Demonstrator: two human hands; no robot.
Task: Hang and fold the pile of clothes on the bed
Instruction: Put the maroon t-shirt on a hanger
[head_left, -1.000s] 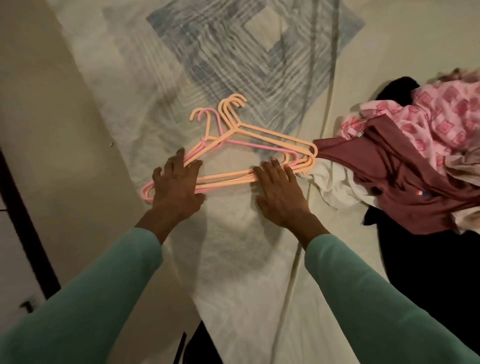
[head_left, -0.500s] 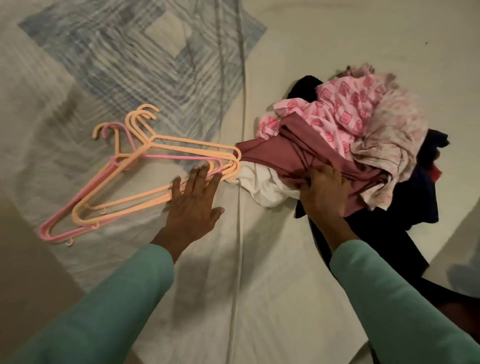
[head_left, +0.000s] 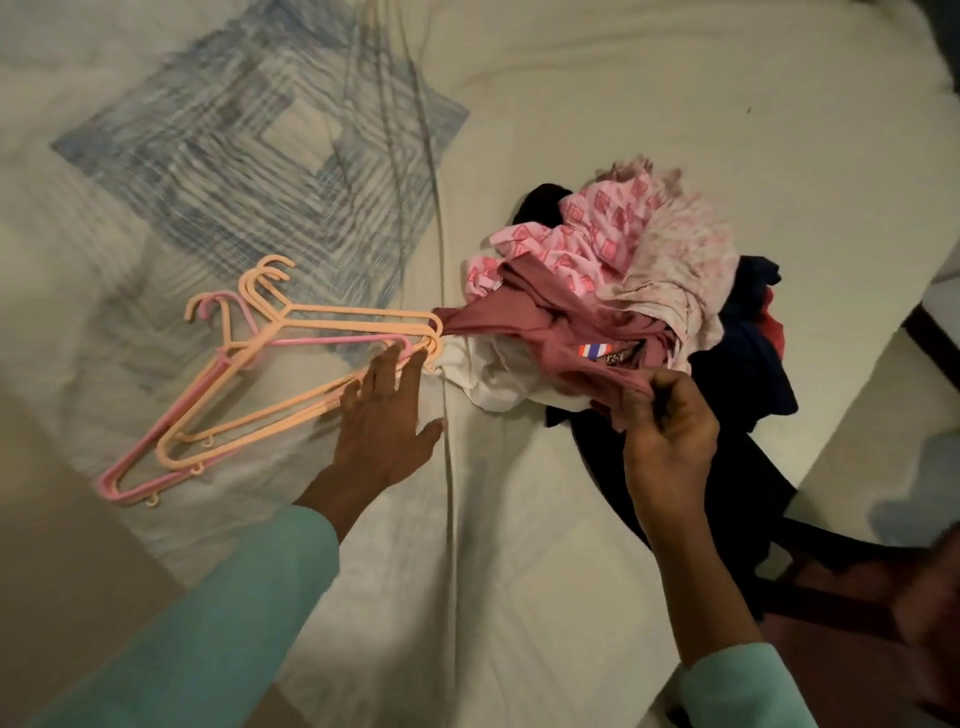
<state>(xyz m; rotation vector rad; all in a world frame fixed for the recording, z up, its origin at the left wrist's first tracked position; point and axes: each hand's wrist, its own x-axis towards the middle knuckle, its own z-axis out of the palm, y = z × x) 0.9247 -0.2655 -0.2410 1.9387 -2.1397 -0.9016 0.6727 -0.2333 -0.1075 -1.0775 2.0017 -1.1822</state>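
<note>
- Just left of the pile of clothes, the left hand lies flat on the bed. Its fingers are straight and spread, holding nothing, with the fingertips touching the near bars of the hangers.
- At the pile's near edge, the right hand pinches a fold of the maroon garment between thumb and curled fingers, with the cloth lifted slightly.
- Both forearms, in teal sleeves, reach in from the bottom of the view.
- Hangers: a stack of orange and pink plastic ones, flat on the bed left of the pile. Their right tips touch the maroon garment and the white garment under it.
- Pile: pink diamond-print cloth on top, dark navy cloth on the right and underneath.
- Room: open sheet beyond the pile and in front of it between the arms — the bed edge runs close on the pile's right.
- Label: a small red-white-blue striped tag on the maroon garment — no readable writing.
</note>
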